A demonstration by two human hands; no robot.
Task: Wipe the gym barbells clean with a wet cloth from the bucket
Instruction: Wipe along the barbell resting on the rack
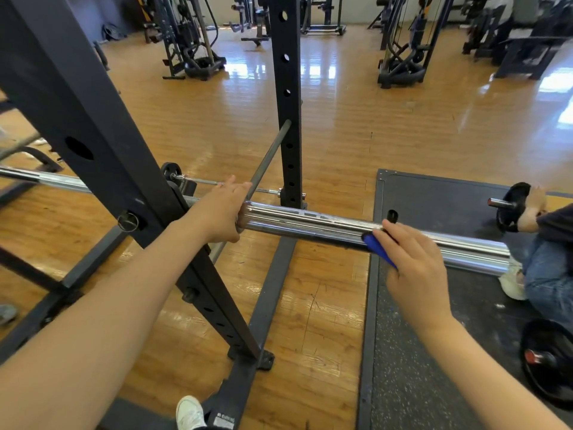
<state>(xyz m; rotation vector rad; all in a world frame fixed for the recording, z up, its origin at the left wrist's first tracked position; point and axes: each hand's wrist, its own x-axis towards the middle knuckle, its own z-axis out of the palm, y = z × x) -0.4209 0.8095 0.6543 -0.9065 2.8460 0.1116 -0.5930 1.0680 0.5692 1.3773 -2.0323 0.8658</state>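
A chrome barbell [313,223] lies across a black squat rack [93,141], its thick sleeve pointing right. My left hand [221,212] grips the bar at the inner collar of the sleeve. My right hand [412,262] presses a folded blue cloth [376,248] against the near side of the sleeve, fingers curled over it. The sleeve's right end [483,259] is bare. No bucket is in view.
A second rack upright [286,97] stands behind the bar, with a thin grey rod [269,158] leaning against it. A black rubber mat [434,305] covers the floor at right. Another person [548,268] sits there beside small weight plates [511,209]. Gym machines stand further back.
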